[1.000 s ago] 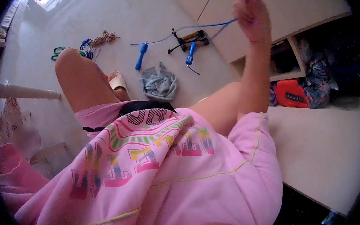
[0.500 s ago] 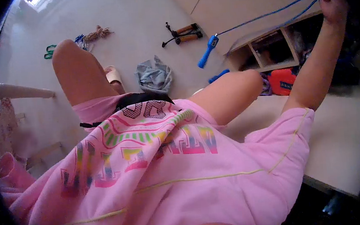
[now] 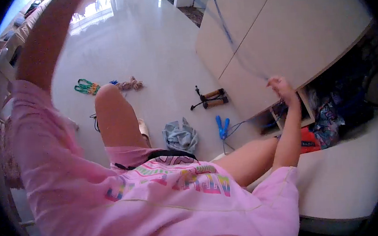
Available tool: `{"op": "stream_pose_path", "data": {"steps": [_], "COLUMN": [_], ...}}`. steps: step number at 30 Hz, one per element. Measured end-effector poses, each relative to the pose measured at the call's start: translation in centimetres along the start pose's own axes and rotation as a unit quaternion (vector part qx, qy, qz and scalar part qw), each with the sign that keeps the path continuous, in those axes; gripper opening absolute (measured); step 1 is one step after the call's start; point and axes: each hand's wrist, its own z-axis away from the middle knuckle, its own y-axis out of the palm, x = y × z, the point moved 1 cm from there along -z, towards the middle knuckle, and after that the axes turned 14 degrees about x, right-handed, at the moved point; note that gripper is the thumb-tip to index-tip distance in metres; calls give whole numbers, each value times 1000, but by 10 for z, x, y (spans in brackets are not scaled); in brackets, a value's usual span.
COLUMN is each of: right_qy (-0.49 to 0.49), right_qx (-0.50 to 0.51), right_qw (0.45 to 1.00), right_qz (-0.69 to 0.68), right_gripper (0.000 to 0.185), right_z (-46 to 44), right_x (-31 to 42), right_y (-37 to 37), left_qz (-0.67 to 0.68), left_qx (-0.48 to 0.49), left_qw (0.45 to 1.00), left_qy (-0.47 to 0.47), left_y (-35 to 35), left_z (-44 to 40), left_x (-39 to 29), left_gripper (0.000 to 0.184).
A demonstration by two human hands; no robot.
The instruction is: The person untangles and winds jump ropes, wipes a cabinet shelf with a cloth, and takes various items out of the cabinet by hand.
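My right hand is closed around the cord of a blue skipping rope, over the front edge of a pale cabinet. From the hand one stretch of blue cord, blurred, runs up past the top edge. Another stretch hangs down toward two blue handles, close together near the floor beside my right knee. My left arm is raised at the upper left, and its hand lies beyond the frame.
A crumpled grey cloth lies on the floor by my foot. Farther off are a rope with brown handles, a green and yellow rope and a tan rope bundle. Open cubbies with a red item stand at the right.
My right hand has come down from the upper right corner with the rope. The dangling handle now rests lower, beside the other. My left arm has risen into view.
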Motion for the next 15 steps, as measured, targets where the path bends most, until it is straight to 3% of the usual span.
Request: {"op": "stream_pose_path", "data": {"steps": [2, 5, 6, 7, 8, 9, 11, 12, 13, 15], "right_qy": [75, 148, 119, 92, 183, 74, -83, -177, -280, -352], "right_qx": [54, 147, 157, 170, 77, -5, -176, -125, -61, 44], "right_qw": [995, 965, 960, 953, 969, 941, 949, 976, 941, 920], "right_qz": [33, 158, 197, 233, 148, 329, 250, 22, -183, -165], "right_gripper": [18, 22, 27, 35, 48, 54, 57, 64, 69, 66], "right_z": [-16, -57, -58, -59, -46, -37, -44, -42, -33, -48], "right_x": [-33, -119, -123, -121, -93, -63, -19, 8, 36, 44], "right_y": [13, 31, 37, 52, 66, 81, 96, 108, 128, 150], "left_qz": [-41, -264, 47, 12, -21, 9, 71, 78, 87, 128], "left_qx": [-9, 73, 100, 100, 103, 142, 220, 216, 210, 231], "left_qw": [999, 962, 985, 983, 979, 967, 928, 933, 936, 934], "left_qy": [3, -12, -131, -152, -173, -210, -291, -278, -268, -240], "left_y": [2, 40, 60, 80, 98, 108, 129, 145, 163, 182], "left_z": [4, 21, 28, 35, 42, 59, 64, 67, 72, 76], "left_x": [-1, 50, 62, 76, 93, 92, 114, 122, 129, 160], "left_gripper": [30, 30, 29, 29, 28, 27, 28, 26, 25, 29]}}
